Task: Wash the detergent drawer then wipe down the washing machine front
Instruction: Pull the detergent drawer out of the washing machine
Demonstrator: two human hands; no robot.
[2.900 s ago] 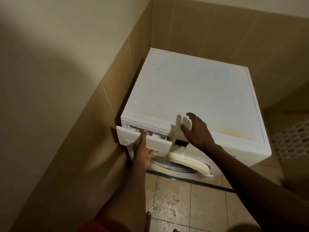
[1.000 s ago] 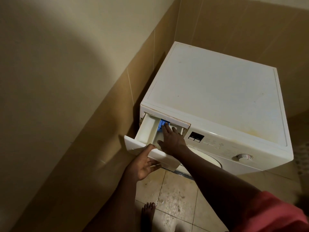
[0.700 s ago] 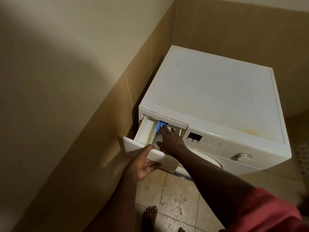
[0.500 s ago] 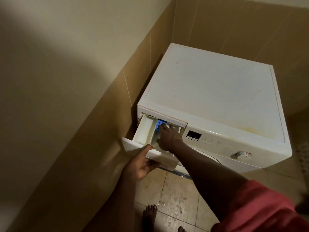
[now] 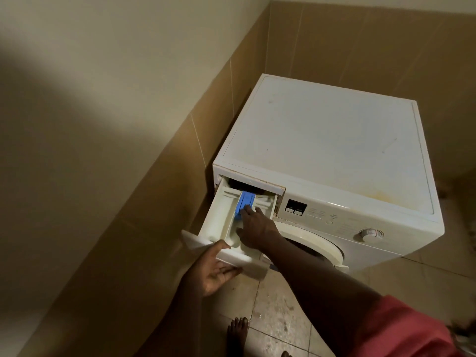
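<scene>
A white front-loading washing machine [image 5: 332,148] stands in the corner. Its white detergent drawer [image 5: 219,222] is pulled far out at the upper left of the front. A blue insert [image 5: 244,202] sits in the drawer's middle compartment. My left hand [image 5: 213,269] grips the drawer's front panel from below, thumb on its top edge. My right hand [image 5: 255,230] reaches into the drawer from the right, fingertips pressing on the near end of the blue insert. The control panel with display [image 5: 296,207] and dial [image 5: 368,234] lies to the right of the drawer.
Tan tiled walls [image 5: 159,215] close in on the left and behind the machine. The round door [image 5: 316,246] bulges out below the panel. The floor tiles [image 5: 278,318] look wet and stained. My bare foot [image 5: 238,333] stands on them below the drawer.
The drawer has slid farther out of the machine, showing more of the blue insert. My right hand stays on the insert and my left hand keeps hold of the drawer front.
</scene>
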